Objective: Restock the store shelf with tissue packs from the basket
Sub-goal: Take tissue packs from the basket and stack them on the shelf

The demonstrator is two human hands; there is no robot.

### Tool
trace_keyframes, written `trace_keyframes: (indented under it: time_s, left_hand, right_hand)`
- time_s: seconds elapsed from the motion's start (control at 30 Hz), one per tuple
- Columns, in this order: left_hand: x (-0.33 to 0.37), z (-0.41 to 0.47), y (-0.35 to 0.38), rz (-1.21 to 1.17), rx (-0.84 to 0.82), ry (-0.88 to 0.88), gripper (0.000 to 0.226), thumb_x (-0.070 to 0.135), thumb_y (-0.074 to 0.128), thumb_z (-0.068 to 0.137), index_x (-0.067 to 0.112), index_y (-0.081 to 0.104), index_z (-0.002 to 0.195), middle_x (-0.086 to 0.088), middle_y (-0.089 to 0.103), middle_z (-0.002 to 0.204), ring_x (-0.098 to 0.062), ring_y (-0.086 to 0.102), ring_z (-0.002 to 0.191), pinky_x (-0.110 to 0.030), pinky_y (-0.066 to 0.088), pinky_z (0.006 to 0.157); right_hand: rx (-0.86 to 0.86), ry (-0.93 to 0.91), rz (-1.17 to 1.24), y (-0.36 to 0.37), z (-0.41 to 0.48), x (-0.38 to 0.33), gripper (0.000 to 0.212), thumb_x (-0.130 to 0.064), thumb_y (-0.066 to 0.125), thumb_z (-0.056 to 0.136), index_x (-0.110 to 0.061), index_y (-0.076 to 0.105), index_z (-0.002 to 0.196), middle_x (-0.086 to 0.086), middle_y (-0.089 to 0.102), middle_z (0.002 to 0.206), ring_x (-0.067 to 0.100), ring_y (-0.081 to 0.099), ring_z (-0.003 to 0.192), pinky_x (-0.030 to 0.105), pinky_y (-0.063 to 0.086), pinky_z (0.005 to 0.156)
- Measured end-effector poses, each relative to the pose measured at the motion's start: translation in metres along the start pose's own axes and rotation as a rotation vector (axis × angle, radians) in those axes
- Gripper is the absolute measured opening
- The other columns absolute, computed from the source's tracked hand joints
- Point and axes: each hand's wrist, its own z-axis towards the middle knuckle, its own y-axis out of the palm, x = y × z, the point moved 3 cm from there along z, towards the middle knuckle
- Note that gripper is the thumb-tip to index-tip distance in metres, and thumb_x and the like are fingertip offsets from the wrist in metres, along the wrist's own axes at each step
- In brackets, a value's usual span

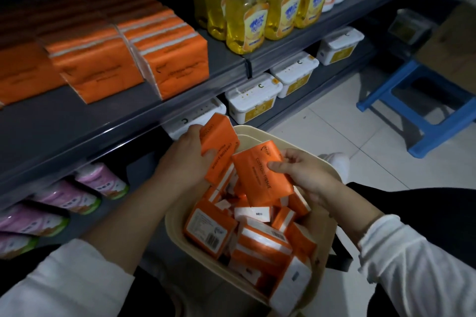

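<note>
A cream basket [177,229] in front of me holds several orange tissue packs [260,242]. My left hand [188,154] grips one orange pack [220,147] above the basket's far rim. My right hand [306,175] holds another orange pack [260,177] over the middle of the basket. On the dark shelf [108,121] above, several orange packs [170,56] stand in rows at the left, with bare shelf in front of them.
Yellow pump bottles [247,15] stand on the shelf right of the orange packs. White tubs [252,98] line the lower shelf, and pink rolls [77,193] lie at the lower left. A blue stool [425,110] stands on the tiled floor to the right.
</note>
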Motion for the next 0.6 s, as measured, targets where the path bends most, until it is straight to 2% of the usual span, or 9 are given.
trace_keyframes:
  time_s: [0.07,0.13,0.3,0.47,0.6]
  left_hand:
    - [-0.004,-0.002,-0.004,0.016,0.013,0.006,0.052,0.037,0.052,0.093,0.021,0.031,0.137,-0.004,0.054,0.123,-0.025,0.057,0.102,-0.044,0.051,0.085]
    - [-0.007,-0.004,-0.009,0.025,0.024,0.014,0.052,0.037,0.052,0.093,0.022,0.030,0.138,-0.005,0.054,0.123,-0.025,0.057,0.100,-0.045,0.051,0.084]
    - [-0.010,-0.009,-0.026,0.017,0.104,0.028,0.056,0.035,0.054,0.093,0.023,0.029,0.141,-0.006,0.049,0.134,-0.026,0.053,0.112,-0.045,0.047,0.091]
    - [-0.011,-0.018,-0.054,-0.132,0.269,0.059,0.061,0.038,0.055,0.092,0.027,0.027,0.145,-0.005,0.046,0.140,-0.025,0.049,0.120,-0.041,0.042,0.096]
    - [-0.014,-0.023,-0.070,-0.205,0.354,0.077,0.060,0.041,0.055,0.091,0.027,0.030,0.143,-0.002,0.046,0.139,-0.021,0.049,0.118,-0.033,0.038,0.089]
  right_hand:
    - [-0.011,-0.013,-0.031,0.010,0.000,-0.003,0.035,-0.009,0.066,0.084,-0.004,0.056,0.117,0.020,0.066,0.109,0.035,0.067,0.093,0.042,0.056,0.079]
    - [-0.018,-0.032,-0.025,0.018,0.001,-0.005,0.034,-0.006,0.065,0.083,-0.003,0.057,0.116,0.022,0.066,0.109,0.037,0.067,0.092,0.041,0.056,0.076]
    - [-0.044,-0.066,0.029,0.033,0.003,-0.011,0.026,-0.007,0.065,0.084,-0.008,0.059,0.109,0.017,0.069,0.098,0.025,0.069,0.074,0.030,0.057,0.056]
    - [-0.076,-0.112,0.034,0.044,0.004,-0.015,0.017,-0.007,0.065,0.083,-0.010,0.061,0.099,0.009,0.071,0.086,0.019,0.070,0.068,0.027,0.057,0.055]
    - [-0.079,-0.119,0.060,0.049,0.006,-0.013,0.015,-0.005,0.065,0.083,-0.011,0.062,0.096,0.010,0.072,0.086,0.023,0.069,0.072,0.031,0.059,0.062]
